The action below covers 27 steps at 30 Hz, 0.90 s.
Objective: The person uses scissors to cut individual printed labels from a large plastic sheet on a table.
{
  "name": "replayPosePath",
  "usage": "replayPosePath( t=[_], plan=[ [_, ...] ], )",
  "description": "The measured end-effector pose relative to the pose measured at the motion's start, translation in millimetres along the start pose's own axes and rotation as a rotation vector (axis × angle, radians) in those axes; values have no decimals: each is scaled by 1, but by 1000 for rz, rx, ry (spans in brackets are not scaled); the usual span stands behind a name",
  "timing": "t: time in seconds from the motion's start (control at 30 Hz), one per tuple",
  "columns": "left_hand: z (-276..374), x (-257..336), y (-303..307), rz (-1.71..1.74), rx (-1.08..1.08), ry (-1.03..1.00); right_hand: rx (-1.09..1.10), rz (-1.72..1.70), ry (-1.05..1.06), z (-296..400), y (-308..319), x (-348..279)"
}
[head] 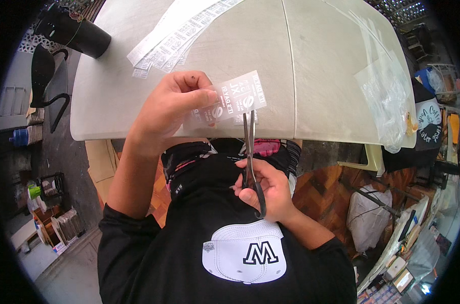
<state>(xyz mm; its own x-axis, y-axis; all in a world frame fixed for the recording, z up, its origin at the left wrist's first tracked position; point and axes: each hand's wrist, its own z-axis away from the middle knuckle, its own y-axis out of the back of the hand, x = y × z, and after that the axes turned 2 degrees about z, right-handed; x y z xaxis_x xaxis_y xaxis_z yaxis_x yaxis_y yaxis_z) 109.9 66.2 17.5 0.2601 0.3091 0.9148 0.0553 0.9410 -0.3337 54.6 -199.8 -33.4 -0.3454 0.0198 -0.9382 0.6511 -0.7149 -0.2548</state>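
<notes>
My left hand (176,100) pinches a clear plastic film strip (239,93) with white printing between thumb and fingers, just above the table's near edge. My right hand (270,190) holds a pair of scissors (249,140) by its black handles. The blades point away from me, slightly apart, and their tips meet the strip's lower edge. A small printed film piece (238,119) lies under the strip near the blade tips. Whether the blades have cut into the film cannot be told.
Long printed film strips (180,38) fan out at the table's back left. Clear plastic bags and film scraps (385,95) lie along the right side of the pale folding table (325,76). A black cylindrical container (82,34) stands at the left corner beside a black chair (44,76).
</notes>
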Motion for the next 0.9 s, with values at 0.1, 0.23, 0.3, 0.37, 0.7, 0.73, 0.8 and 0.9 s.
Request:
replayPosePath(
  t=[0.1,0.23,0.3,0.37,0.7,0.73,0.8,0.9],
  plan=[
    [-4,-1,5,47,13,-45,13,-53,-4,3,1,4],
    [-5,2,7,21,58,-80,-35,-42,-8,3,1,5],
    [-1,-1,3,-50,30,-18,-30,-17,21,-2,-2,-1],
    [2,-4,-1,-90,17,26,-26,-2,38,-7,-2,-4],
    [2,-4,-8,-74,37,93,-5,61,42,-10,-3,-7],
    [2,-4,-8,-71,39,102,-5,65,42,-10,-3,-7],
    [1,-4,-8,-81,28,101,1,73,28,-10,-3,-8],
    [0,-4,-8,-78,10,88,5,76,14,-9,-2,-7]
  ],
)
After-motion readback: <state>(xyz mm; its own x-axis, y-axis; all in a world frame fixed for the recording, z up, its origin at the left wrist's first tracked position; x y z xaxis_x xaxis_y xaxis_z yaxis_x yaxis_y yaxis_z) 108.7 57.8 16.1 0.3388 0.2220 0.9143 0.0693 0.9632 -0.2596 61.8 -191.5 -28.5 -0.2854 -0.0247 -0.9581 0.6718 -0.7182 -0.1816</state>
